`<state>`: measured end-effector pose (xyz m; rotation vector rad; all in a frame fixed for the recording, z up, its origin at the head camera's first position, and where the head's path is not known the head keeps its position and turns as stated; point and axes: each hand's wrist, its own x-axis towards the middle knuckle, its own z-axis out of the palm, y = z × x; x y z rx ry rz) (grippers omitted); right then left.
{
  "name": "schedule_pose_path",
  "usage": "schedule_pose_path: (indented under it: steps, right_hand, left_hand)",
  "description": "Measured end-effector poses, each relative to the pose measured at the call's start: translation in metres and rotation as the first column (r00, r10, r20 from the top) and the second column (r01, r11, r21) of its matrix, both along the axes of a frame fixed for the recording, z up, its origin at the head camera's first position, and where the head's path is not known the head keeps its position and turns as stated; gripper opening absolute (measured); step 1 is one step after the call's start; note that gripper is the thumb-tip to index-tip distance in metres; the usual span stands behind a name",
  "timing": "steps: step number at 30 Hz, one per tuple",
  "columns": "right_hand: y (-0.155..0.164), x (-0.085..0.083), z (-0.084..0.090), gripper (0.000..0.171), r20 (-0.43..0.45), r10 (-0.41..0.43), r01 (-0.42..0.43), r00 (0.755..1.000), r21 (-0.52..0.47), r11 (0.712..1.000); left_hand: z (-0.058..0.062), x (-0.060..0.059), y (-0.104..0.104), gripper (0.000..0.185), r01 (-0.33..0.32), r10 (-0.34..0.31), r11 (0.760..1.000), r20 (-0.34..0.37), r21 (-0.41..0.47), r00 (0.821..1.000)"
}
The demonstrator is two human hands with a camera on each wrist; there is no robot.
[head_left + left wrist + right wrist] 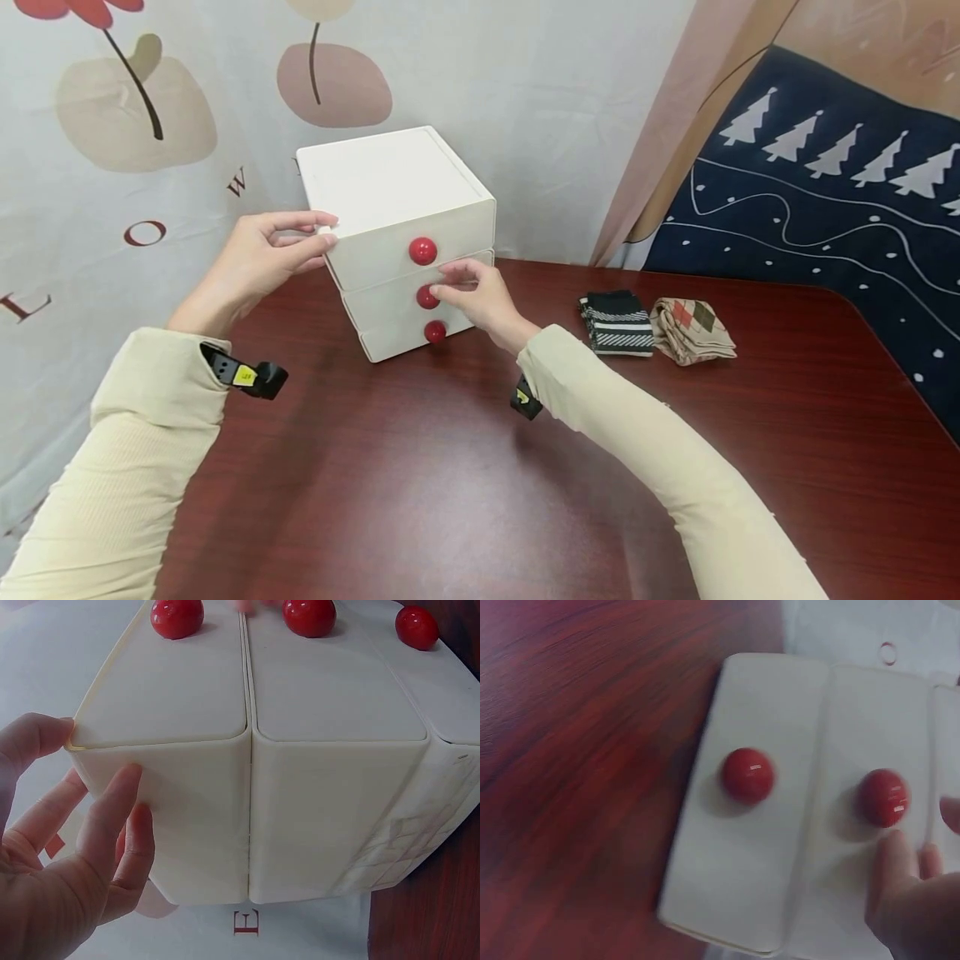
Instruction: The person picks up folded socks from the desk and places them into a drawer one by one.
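A white three-drawer box (390, 179) stands on the table, each drawer front bearing a round red knob. My left hand (262, 254) rests at its upper left front corner, fingertips on the top edge and on the side wall (195, 810). In front of the drawers, my right hand (483, 300) has thumb and forefinger apart near the middle red knob (427, 297). The right wrist view puts one fingertip right at the rim of that knob (883, 799). The top red knob (423, 251) and bottom red knob (435, 332) are untouched. All three drawers look closed.
A dark folded cloth with white stripes (617, 323) lies right of the box on the reddish-brown table (420, 467). Beside it is a beige folded argyle cloth (692, 331). A white printed curtain (540, 125) hangs close behind the box, with a navy tree-patterned cloth (810, 217) at right.
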<state>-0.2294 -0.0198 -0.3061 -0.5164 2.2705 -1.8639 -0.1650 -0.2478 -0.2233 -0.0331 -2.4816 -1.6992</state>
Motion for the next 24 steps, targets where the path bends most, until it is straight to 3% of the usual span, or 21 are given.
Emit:
schedule_pose_path:
  steps: [6, 16, 24]
  right_hand:
    - [-0.007, 0.002, -0.022, 0.030, 0.016, 0.004, -0.004, 1.000, -0.012, 1.000]
    - [-0.016, 0.009, -0.022, 0.027, 0.068, -0.102, 0.104, 0.993, -0.032, 0.994]
    - [0.000, 0.030, -0.027, 0.027, 0.099, -0.069, 0.077, 0.993, -0.081, 0.994]
  left_hand:
    - [0.001, 0.001, 0.002, 0.028, 0.005, -0.005, 1.000, -0.003, -0.018, 1.000]
    - [-0.001, 0.000, 0.002, 0.026, -0.008, 0.008, 1.000, -0.007, -0.001, 1.000]
    - [-0.001, 0.001, 0.002, 0.026, -0.010, 0.011, 1.000, -0.015, 0.007, 1.000]
